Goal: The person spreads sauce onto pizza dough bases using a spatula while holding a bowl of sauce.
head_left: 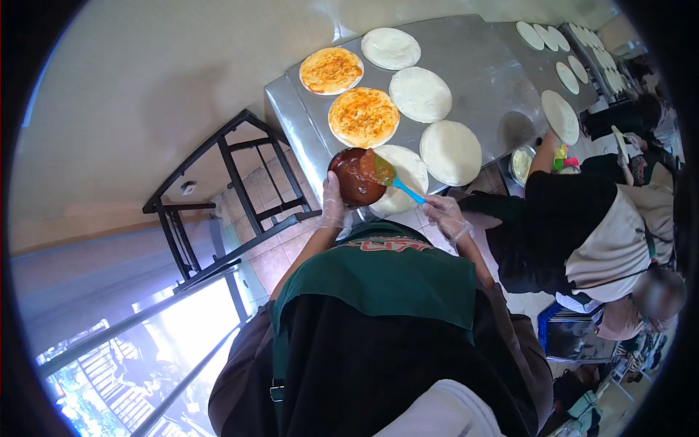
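Note:
My left hand [334, 202], in a clear plastic glove, grips the side of a bowl [349, 191] of red-brown sauce. In my right hand [445, 215], also gloved, is the blue handle of a spatula [408, 191]; its sauce-coated head is over the bowl. Partly hidden behind the bowl lies a plain round dough base [409, 169]. Beyond it, a sauced dough base [363, 118] and another sauced base [331, 71] rest on the metal table [480, 80]. Several plain bases, among them one dough base [451, 153], lie to their right.
A black metal frame [233, 167] stands on the tiled floor at left. On the right, a person in a black top [568, 211] holds a dough base [560, 118] at the table's edge. More people and dough bases are farther right.

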`<state>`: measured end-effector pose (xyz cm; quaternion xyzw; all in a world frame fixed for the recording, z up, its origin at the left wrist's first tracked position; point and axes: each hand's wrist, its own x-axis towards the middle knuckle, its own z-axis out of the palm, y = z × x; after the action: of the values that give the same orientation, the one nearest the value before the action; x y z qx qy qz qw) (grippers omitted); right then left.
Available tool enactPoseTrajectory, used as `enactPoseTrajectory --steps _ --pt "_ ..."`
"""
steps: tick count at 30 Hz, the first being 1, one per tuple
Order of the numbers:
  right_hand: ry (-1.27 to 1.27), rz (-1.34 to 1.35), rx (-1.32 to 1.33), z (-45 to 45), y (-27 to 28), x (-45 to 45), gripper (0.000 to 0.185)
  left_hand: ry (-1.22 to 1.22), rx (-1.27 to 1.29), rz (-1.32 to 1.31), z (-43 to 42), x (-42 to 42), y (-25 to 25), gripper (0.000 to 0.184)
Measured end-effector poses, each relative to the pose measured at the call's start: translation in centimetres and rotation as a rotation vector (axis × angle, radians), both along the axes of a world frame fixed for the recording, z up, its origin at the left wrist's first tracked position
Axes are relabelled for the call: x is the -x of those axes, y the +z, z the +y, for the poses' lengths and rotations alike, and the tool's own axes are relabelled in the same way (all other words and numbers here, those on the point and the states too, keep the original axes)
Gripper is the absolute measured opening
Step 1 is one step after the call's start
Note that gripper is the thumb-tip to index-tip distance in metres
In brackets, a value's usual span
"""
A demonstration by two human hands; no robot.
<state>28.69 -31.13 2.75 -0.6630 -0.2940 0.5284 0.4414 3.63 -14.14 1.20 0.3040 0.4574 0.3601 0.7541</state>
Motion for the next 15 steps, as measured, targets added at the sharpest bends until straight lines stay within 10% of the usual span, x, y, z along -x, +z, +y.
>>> enactPoseTrajectory --steps 2,6,8,15 --pt "-0.029 -0.07 -0.094 -1.0 0.4 -0.7 0.025 0.046 -0.025 0.056 -0.4 0.5 -0.6 0.073" --pt "0.154 -1.103 -0.221 -0.6 1.1 -0.9 0.027 0.107 0.023 0.106 -1.5 3.3 -2.5 0.073" --pt "0.336 -1.315 0.073 0.3 2.2 0.6 0.028 0.089 0.003 0.081 -1.9 4.7 -4.1 0.077" --pt "0.51 -1.448 0.207 -0.4 0.8 1.9 0.037 0.149 0.139 0.093 -4.3 5.4 -1.1 0.083"
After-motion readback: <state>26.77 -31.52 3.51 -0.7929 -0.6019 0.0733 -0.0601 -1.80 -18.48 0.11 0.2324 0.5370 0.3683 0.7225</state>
